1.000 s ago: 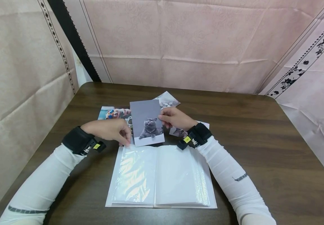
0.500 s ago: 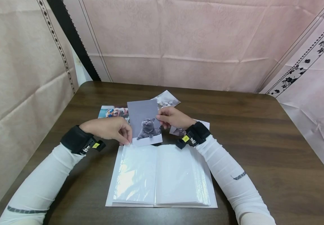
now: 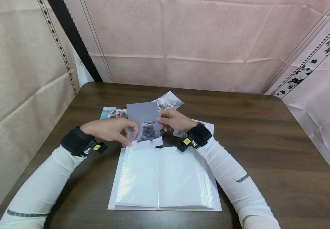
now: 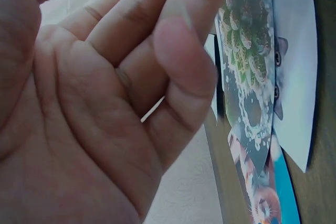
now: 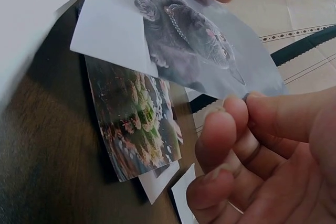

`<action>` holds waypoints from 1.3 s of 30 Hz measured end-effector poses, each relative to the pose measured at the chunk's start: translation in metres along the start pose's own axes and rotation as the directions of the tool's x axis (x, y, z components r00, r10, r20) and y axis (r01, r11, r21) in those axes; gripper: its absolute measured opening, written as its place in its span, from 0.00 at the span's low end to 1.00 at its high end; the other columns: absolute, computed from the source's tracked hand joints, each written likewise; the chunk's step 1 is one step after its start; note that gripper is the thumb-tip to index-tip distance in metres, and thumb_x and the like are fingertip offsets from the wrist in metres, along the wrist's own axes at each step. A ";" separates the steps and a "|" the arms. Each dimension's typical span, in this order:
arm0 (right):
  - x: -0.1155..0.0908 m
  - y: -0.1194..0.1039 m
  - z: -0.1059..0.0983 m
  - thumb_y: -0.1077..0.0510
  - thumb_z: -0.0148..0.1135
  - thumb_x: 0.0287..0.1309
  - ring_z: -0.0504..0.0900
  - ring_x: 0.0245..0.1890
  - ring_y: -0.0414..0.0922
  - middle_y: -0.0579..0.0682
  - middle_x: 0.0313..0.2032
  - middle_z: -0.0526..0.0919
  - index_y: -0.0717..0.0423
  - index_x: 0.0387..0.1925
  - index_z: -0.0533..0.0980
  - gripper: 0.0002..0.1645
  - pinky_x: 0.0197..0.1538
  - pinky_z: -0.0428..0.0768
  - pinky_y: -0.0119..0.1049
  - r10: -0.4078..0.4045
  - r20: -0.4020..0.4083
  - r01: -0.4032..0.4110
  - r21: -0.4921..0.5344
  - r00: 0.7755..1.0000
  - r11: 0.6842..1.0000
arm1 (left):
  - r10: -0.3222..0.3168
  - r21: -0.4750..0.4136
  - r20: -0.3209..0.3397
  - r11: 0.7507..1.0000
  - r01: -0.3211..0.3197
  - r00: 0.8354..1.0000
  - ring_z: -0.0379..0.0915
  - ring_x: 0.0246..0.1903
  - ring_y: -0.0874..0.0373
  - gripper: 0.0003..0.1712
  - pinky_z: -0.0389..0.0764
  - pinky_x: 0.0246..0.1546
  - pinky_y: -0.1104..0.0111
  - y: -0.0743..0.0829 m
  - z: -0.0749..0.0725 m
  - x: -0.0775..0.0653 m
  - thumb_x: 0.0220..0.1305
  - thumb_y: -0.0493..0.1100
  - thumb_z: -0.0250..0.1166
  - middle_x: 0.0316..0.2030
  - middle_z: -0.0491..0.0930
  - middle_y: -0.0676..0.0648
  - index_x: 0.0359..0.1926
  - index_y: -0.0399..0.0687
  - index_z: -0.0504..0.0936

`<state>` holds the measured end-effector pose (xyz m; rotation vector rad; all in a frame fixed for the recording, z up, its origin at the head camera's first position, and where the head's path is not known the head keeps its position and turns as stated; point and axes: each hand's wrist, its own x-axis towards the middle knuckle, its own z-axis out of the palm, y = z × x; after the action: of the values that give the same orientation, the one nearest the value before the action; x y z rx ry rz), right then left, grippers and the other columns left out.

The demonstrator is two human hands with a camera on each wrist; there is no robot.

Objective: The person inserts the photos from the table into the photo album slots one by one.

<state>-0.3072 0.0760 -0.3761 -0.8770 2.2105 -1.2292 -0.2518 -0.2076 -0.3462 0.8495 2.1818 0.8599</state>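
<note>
In the head view my right hand (image 3: 176, 120) pinches the right edge of a grey cat photo (image 3: 144, 116) between thumb and fingers. The photo stands tilted at the top of the left page of an open photo album (image 3: 136, 178), its white lower strip meeting the page's top edge. My left hand (image 3: 114, 130) pinches the top left corner of that page's clear sleeve, its index finger lying over the photo's left edge. The left wrist view shows the left thumb (image 4: 184, 56) bent against the fingers; the pinched corner is hidden there.
Behind the cat photo lie a colourful photo (image 3: 114, 113), partly covered, and a pale photo (image 3: 169, 100). Another photo (image 3: 206, 127) is half hidden by the right wrist. All rest on a dark wooden table (image 3: 268, 143), with pale cloth hanging around it.
My right hand has shifted left, carrying the cat photo toward the left hand and over the left page's top edge. The left index finger has lifted a little; the album stays put.
</note>
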 end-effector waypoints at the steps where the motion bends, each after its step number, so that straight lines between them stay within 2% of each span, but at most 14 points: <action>1: 0.000 0.001 0.000 0.61 0.52 0.76 0.75 0.27 0.52 0.50 0.27 0.76 0.62 0.37 0.76 0.10 0.29 0.74 0.33 -0.003 0.005 0.003 0.005 1.000 1.000 | 0.003 -0.001 0.000 1.000 -0.003 1.000 0.83 0.31 0.50 0.15 0.84 0.39 0.56 0.000 0.000 0.000 0.64 0.41 0.71 0.32 0.89 0.49 0.47 0.44 0.75; 6: 0.001 0.003 0.001 0.61 0.51 0.76 0.75 0.27 0.54 0.50 0.27 0.76 0.61 0.37 0.76 0.11 0.29 0.73 0.35 -0.003 0.016 0.003 0.019 1.000 1.000 | -0.002 -0.016 -0.006 1.000 0.001 1.000 0.84 0.29 0.53 0.20 0.85 0.39 0.53 0.001 -0.001 -0.002 0.65 0.41 0.71 0.31 0.88 0.49 0.52 0.45 0.73; 12: 0.002 0.003 0.003 0.60 0.51 0.76 0.75 0.29 0.57 0.53 0.29 0.78 0.60 0.38 0.77 0.11 0.29 0.72 0.35 0.028 0.036 -0.029 0.041 0.999 0.999 | -0.025 -0.036 -0.008 0.999 0.024 1.000 0.84 0.29 0.46 0.22 0.85 0.38 0.50 0.002 -0.002 -0.002 0.64 0.41 0.72 0.30 0.87 0.48 0.55 0.48 0.72; 17: 0.001 0.003 0.004 0.59 0.51 0.76 0.75 0.29 0.55 0.49 0.28 0.78 0.59 0.39 0.77 0.11 0.29 0.72 0.34 0.045 0.042 -0.047 0.053 0.998 0.998 | -0.022 -0.026 -0.013 0.999 0.022 1.000 0.84 0.29 0.42 0.20 0.85 0.36 0.52 0.002 -0.001 -0.002 0.65 0.41 0.71 0.32 0.85 0.48 0.53 0.49 0.73; 23: 0.001 0.002 0.004 0.60 0.52 0.76 0.77 0.28 0.56 0.50 0.28 0.80 0.60 0.39 0.77 0.10 0.29 0.74 0.33 0.048 0.063 -0.051 0.051 0.997 0.997 | -0.037 -0.021 -0.022 0.999 0.036 0.999 0.82 0.28 0.40 0.20 0.83 0.33 0.56 0.001 -0.001 -0.002 0.65 0.41 0.70 0.27 0.83 0.47 0.54 0.50 0.73; 27: 0.001 0.004 0.003 0.60 0.53 0.76 0.78 0.29 0.56 0.53 0.29 0.82 0.60 0.39 0.77 0.10 0.31 0.74 0.33 0.051 0.090 -0.055 0.046 0.995 0.997 | -0.048 -0.016 -0.020 0.999 0.048 0.999 0.82 0.29 0.39 0.21 0.82 0.33 0.57 0.002 -0.001 -0.002 0.66 0.41 0.70 0.27 0.82 0.47 0.55 0.51 0.72; 33: -0.002 0.005 0.001 0.60 0.53 0.75 0.79 0.29 0.52 0.62 0.33 0.83 0.60 0.38 0.78 0.10 0.32 0.75 0.34 0.067 0.124 -0.070 0.027 0.990 0.997 | -0.037 -0.008 -0.013 0.999 0.037 0.999 0.81 0.29 0.39 0.19 0.83 0.34 0.55 0.002 0.000 -0.002 0.67 0.42 0.69 0.33 0.81 0.48 0.55 0.51 0.74; 37: -0.003 0.005 0.001 0.58 0.55 0.75 0.81 0.32 0.51 0.59 0.35 0.82 0.62 0.45 0.75 0.10 0.35 0.78 0.34 0.077 0.096 -0.079 0.020 0.992 0.997 | -0.018 -0.003 -0.010 1.000 0.018 1.000 0.80 0.28 0.38 0.18 0.83 0.33 0.57 0.000 0.000 -0.001 0.67 0.42 0.69 0.35 0.81 0.48 0.54 0.50 0.75; 39: -0.003 0.005 0.002 0.58 0.56 0.74 0.82 0.34 0.53 0.58 0.36 0.83 0.61 0.55 0.71 0.15 0.36 0.80 0.34 0.078 0.049 -0.080 0.044 0.996 0.996 | -0.016 -0.002 -0.012 1.000 0.016 1.000 0.80 0.28 0.37 0.17 0.82 0.33 0.57 0.000 0.001 -0.001 0.67 0.42 0.69 0.36 0.80 0.48 0.54 0.51 0.75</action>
<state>-0.3052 0.0789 -0.3809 -0.7845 2.1496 -1.2052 -0.2510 -0.2079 -0.3463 0.8271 2.1947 0.8608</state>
